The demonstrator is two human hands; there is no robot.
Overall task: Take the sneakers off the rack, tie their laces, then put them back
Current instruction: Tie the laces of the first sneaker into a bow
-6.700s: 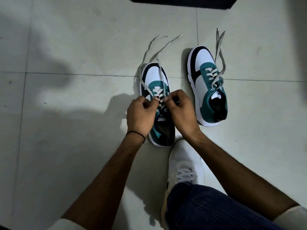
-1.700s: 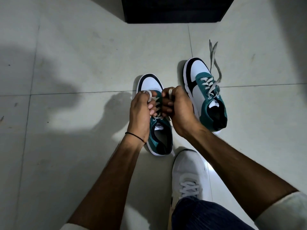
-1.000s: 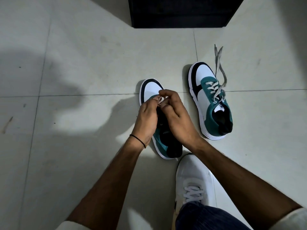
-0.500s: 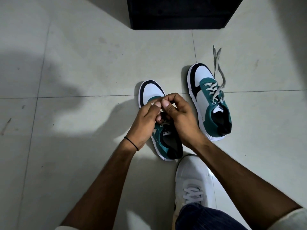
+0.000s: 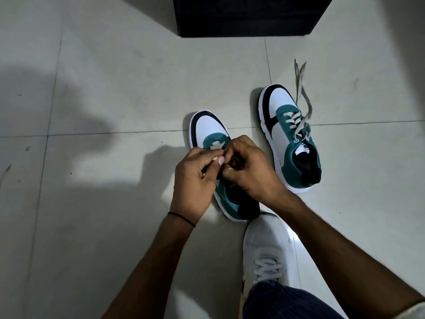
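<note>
Two white, teal and black sneakers stand on the tiled floor. Over the left sneaker [image 5: 208,127] my left hand [image 5: 195,178] and my right hand [image 5: 250,171] meet, both pinching its grey laces above the tongue. A bit of lace shows between my left thumb and fingers; the rest of the knot is hidden by my hands. The right sneaker [image 5: 285,125] stands apart to the right, its laces [image 5: 302,93] untied and trailing across the floor beyond its toe.
A black rack or cabinet base [image 5: 248,14] stands at the top edge, beyond the sneakers. My own foot in a white shoe [image 5: 266,247] is planted just behind the left sneaker's heel. Grey floor tiles [image 5: 92,88] spread all around.
The left sneaker's long loose lace ends have been gathered into my hands. My hands have slid back from the toe toward the tongue and stay pressed together on the laces.
</note>
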